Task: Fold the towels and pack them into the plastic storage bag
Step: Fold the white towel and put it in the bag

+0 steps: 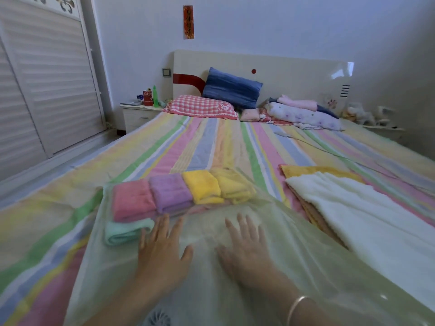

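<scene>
While fingers (164, 223) of both hands lie spread and straight, pinching nothing: left hand (162, 251), right hand (247, 254) palm-down on plastic bag (110, 269), likely to flatten film and press air out. 5 folded towels (169, 196) appear inside, at bag's far end. White towel (376, 220) beside bag on bed (211, 142), unpacked.

The single wide-angle head camera is looking forward and down from the foot end of the pastel-striped bed (211, 142), sitting close above the left hand (162, 252) and right hand (244, 252) and facing the far cream headboard (294, 74).
</scene>
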Available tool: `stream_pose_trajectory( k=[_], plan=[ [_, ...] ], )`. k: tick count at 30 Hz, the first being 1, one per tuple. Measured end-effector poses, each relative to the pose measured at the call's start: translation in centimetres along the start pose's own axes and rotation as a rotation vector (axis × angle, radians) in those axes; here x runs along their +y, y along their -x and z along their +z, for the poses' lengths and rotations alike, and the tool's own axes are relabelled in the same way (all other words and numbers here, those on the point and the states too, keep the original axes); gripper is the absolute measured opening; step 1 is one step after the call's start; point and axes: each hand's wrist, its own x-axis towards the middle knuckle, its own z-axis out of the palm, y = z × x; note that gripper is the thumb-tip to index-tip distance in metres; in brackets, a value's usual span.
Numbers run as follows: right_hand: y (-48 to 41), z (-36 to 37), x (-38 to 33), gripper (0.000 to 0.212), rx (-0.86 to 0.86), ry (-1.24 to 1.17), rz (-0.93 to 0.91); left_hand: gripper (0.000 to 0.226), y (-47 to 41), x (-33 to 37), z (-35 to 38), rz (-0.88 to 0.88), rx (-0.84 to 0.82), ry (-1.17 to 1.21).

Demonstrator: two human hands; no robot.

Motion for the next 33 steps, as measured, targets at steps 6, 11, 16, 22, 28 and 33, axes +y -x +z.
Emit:
stream_pose_trajectory(
  k=[6,11,16,22,28,33],
  plan=[
    [10.0,-0.4,-2.5,0.065,-0.105,0.007,-0.119,0.081,9.4,0.0,0.3,-0.227,-0.189,-0.168],
    [14.1,0.0,-5.3,0.064,-0.203,-0.014,-0.078,0.080,12.7,-1.6,1.1,-0.256,-0.130,-0.186],
    [14.2,-0.5,-8.0,0.060,-0.149,-0.013,-0.018,0.070,11.8,-4.6,2.0,-0.198,-0.156,-0.122],
    [14.9,0.0,-11.3,0.059,-0.169,0.029,-0.014,0.069,10.5,-8.4,0.7,-0.132,-0.195,-0.135],
    [20.4,-1.2,-9.9,0.059,0.012,-0.128,-0.147,0.085,12.2,-3.5,-0.3,0.054,-0.144,-0.144],
    [25.2,-5.7,-4.7,0.052,-0.252,-0.109,-0.208,0.072,14.7,3.8,0.2,0.267,-0.244,0.072]
  ],
)
